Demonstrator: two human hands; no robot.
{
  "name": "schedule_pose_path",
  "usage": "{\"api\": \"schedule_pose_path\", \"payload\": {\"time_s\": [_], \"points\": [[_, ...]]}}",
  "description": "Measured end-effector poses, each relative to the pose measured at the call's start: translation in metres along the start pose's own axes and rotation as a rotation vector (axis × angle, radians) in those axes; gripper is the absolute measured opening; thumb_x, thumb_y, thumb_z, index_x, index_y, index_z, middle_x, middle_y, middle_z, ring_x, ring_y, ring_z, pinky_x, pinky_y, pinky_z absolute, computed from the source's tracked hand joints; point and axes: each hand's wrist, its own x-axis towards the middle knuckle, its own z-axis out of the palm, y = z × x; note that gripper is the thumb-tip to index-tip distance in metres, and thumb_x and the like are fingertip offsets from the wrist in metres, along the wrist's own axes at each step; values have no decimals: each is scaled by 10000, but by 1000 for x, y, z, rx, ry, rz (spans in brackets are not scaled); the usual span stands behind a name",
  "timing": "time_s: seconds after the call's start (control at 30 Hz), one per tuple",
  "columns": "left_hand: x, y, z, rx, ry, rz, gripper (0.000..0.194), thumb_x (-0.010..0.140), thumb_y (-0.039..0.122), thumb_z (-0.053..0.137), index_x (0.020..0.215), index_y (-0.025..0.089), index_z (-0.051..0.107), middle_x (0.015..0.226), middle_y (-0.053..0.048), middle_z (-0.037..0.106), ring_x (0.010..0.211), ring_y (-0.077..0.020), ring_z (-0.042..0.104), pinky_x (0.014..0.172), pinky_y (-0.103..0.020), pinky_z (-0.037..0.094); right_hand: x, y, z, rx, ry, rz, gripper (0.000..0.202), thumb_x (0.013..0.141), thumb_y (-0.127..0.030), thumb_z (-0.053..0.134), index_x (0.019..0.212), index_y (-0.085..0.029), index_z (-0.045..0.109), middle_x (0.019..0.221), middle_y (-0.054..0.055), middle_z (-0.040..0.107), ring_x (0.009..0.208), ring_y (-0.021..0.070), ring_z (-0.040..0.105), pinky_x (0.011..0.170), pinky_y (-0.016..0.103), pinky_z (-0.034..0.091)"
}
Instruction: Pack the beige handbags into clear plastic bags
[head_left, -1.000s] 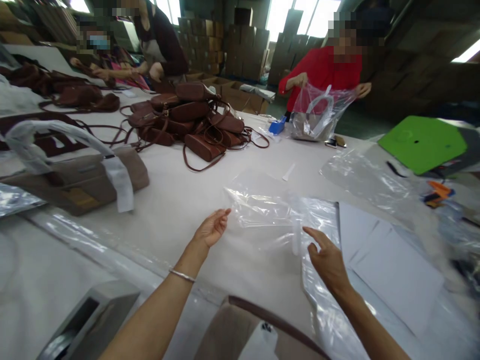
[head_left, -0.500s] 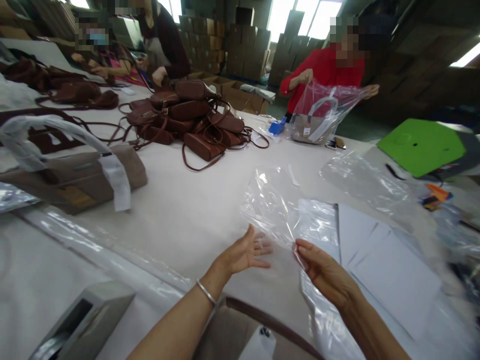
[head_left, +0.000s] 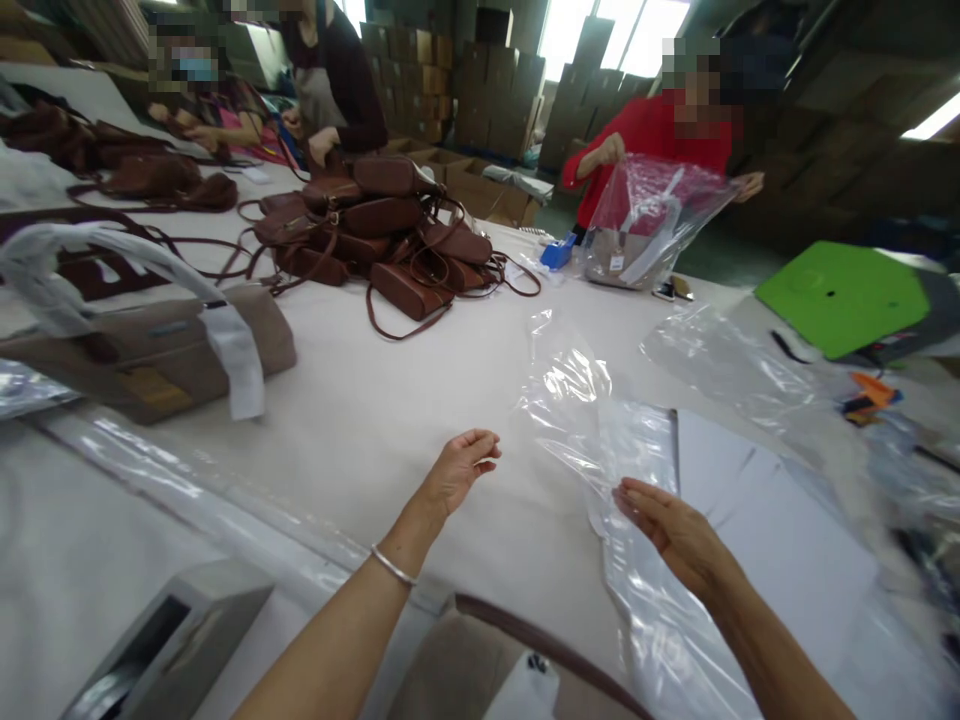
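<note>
My left hand (head_left: pixel 461 470), with a silver bangle on its wrist, hovers over the white table (head_left: pixel 330 400), fingers drawn together; whether it pinches anything is too small to tell. My right hand (head_left: pixel 671 525) has its fingertips closed on the edge of a thin clear plastic bag (head_left: pixel 566 400), which spreads out ahead of it. Below that hand lie more clear plastic sleeves (head_left: pixel 637 450) and white sheets (head_left: pixel 765 520). Directly in front of me, at the bottom edge, is a taupe bag (head_left: pixel 457 660) with a white tag.
A taupe handbag (head_left: pixel 165 345) with wrapped handles stands left. Brown bags (head_left: pixel 382 225) are piled at the back. A person in red (head_left: pixel 645 130) holds a bag in clear plastic. A grey device (head_left: pixel 172 640) sits lower left; a green board (head_left: pixel 840 300) lies right.
My left hand has moved left and its spread fingers have come together. My right hand has shifted slightly right with the plastic, whose far part has also slid right.
</note>
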Motion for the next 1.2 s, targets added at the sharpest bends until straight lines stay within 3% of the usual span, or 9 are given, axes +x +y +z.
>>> {"api": "schedule_pose_path", "payload": {"time_s": [0.2, 0.33, 0.43, 0.5, 0.63, 0.77, 0.87, 1.07, 1.2], "points": [[-2, -24, 30, 3, -115, -364, 630, 685, 584, 838, 1112, 167, 638, 1295, -183, 618, 1210, -320, 575, 989, -470, 464, -16, 16, 13, 168, -98, 167, 551, 391, -226, 1001, 884, -150, 767, 954, 55, 776, 859, 158, 730, 772, 177, 636], [4, -34, 51, -320, -129, -372, 360, 948, 454, 605, 1106, 133, 653, 985, -100, 701, 925, -179, 674, 868, -316, 525, -33, 27, 25, 80, -159, 143, 515, 437, -241, 993, 886, -134, 767, 916, 52, 771, 823, 145, 723, 750, 169, 625], [11, -44, 53, -225, -31, -396, 277, 958, 399, 602, 1017, 136, 669, 823, -38, 673, 741, -127, 656, 765, -255, 522, -45, 28, 26, 25, -189, 134, 476, 465, -255, 986, 871, -136, 768, 893, 48, 766, 811, 142, 719, 780, 185, 612], [11, -56, 50, -61, -25, -505, 403, 917, 511, 624, 941, 110, 666, 812, -65, 682, 697, -161, 656, 739, -301, 532, -52, 25, 26, 23, -230, 147, 456, 501, -280, 976, 884, -145, 768, 887, 46, 763, 812, 139, 715, 790, 202, 601], [7, -74, 46, -43, -349, -707, 777, 854, 782, 446, 983, 55, 687, 828, -156, 710, 723, -260, 687, 712, -396, 554, -59, 22, 31, -4, -363, 143, 424, 567, -370, 945, 884, -156, 764, 840, 38, 745, 741, 117, 675, 758, 236, 561], [11, -55, 44, -373, -176, -437, 421, 995, 461, 506, 937, 94, 704, 671, -42, 672, 588, -126, 638, 635, -246, 535, -57, 24, 36, -252, -462, 53, 371, 628, -443, 894, 785, -146, 738, 686, 3, 669, 642, 93, 582, 677, 238, 479], [15, -27, 34, -437, -81, -292, 104, 925, 203, 651, 917, 119, 711, 707, -9, 690, 623, -76, 646, 648, -176, 523, -51, 25, 33, -425, -440, -3, 379, 670, -491, 844, 798, -152, 732, 679, 3, 656, 657, 108, 569, 696, 262, 461], [0, 6, 14, -1, -122, -123, 399, 644, 380, 906, 868, 107, 721, 797, -61, 723, 739, -160, 689, 673, -250, 557, -42, 11, 25, -770, -242, -57, 476, 662, -517, 737, 991, -172, 729, 913, 89, 714, 748, 223, 650, 691, 380, 521], [-9, 8, 24, 299, -1, 8, 391, 666, 474, 840, 784, 131, 693, 724, -62, 710, 690, -160, 661, 638, -251, 500, -57, -8, 44, -1104, 91, -570, 373, 760, -517, 625, 1007, -259, 733, 1083, 58, 706, 682, 197, 598, 736, 429, 489]]}}
